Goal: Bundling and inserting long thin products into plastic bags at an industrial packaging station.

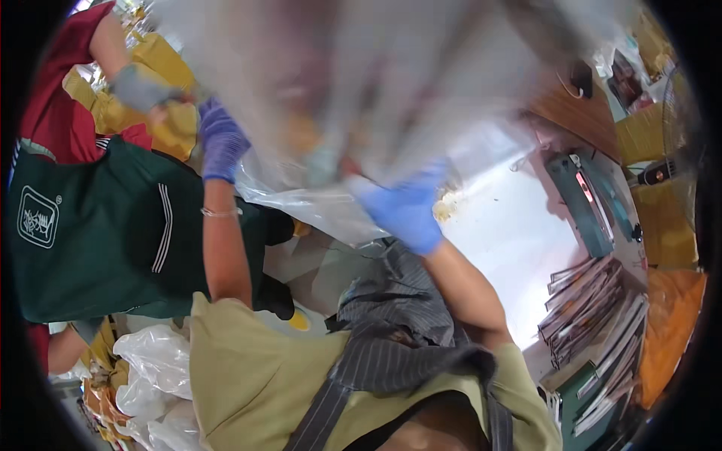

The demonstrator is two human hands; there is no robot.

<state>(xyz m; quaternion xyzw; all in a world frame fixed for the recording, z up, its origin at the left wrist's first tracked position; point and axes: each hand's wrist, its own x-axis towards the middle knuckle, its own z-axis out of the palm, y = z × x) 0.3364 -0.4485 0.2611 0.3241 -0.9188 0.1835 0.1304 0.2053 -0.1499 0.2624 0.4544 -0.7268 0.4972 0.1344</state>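
A large translucent plastic bag (pixel 361 90) is raised in front of me, badly smeared by motion; reddish and orange patches show through it, but its contents cannot be made out. My left hand (pixel 223 140), in a striped purple-blue glove, is closed at the bag's left edge. Lower and to the right, my right hand (pixel 402 207), in a blue glove, grips the bag's near side; its fingertips are partly hidden by the plastic and blurred. The bag's loose lower edge hangs between both hands.
A co-worker in a green apron (pixel 98 233) stands close on my left, a gloved hand near yellow sacks (pixel 162 64). At right, a white tabletop (pixel 500 233) carries a green bag-sealer-like device (pixel 579 203) and stacked flat packets (pixel 579 308). Clear plastic bags (pixel 154 361) lie lower left.
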